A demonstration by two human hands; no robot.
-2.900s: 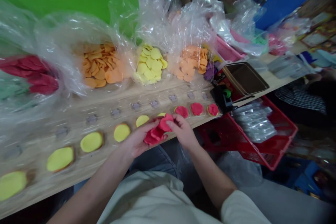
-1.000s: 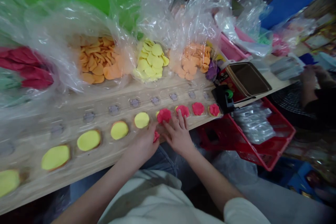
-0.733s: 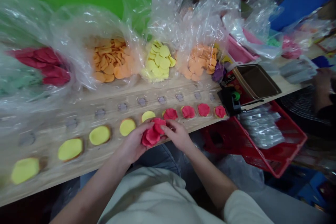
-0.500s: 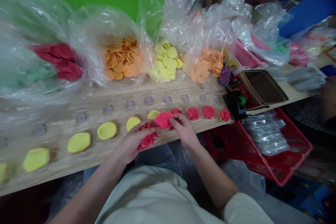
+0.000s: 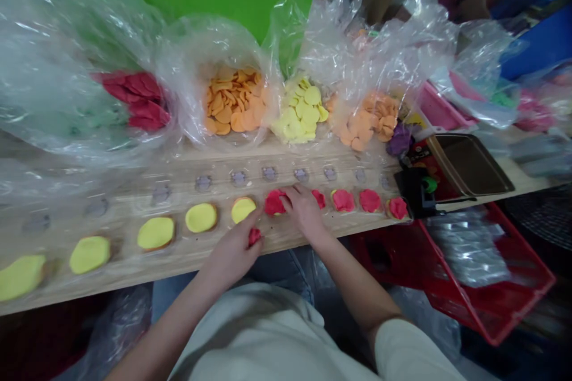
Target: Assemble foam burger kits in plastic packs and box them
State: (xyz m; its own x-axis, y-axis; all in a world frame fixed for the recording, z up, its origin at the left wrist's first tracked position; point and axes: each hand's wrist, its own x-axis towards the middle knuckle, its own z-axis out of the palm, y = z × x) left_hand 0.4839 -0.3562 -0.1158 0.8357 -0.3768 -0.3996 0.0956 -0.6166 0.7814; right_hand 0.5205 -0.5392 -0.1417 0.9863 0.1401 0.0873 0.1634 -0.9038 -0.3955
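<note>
A long wooden board (image 5: pixel 210 232) carries a row of moulds. Flat yellow dough discs fill those on the left, and red dough discs fill those on the right. My right hand (image 5: pixel 304 209) lies spread on the board, its fingertips at a freshly placed red dough disc (image 5: pixel 274 202). It partly hides a further red disc (image 5: pixel 319 197). My left hand (image 5: pixel 231 252) is lower on the board, near a yellow disc (image 5: pixel 243 209), and pinches a small red dough scrap (image 5: pixel 254 236).
Clear plastic bags hold orange discs (image 5: pixel 235 104), yellow discs (image 5: pixel 304 110), peach discs (image 5: pixel 369 122) and red sheets (image 5: pixel 134 101) behind a row of unfilled moulds (image 5: pixel 268 174). To the right are a brown tray (image 5: pixel 469 164) and a red basket (image 5: pixel 473 274). A co-worker's arm (image 5: pixel 465 0) shows at the top right.
The large red dough piece has left my hands and lies flat on a mould. My hands have moved apart, with only a scrap in the left. The view has swung, shifting everything rightward.
</note>
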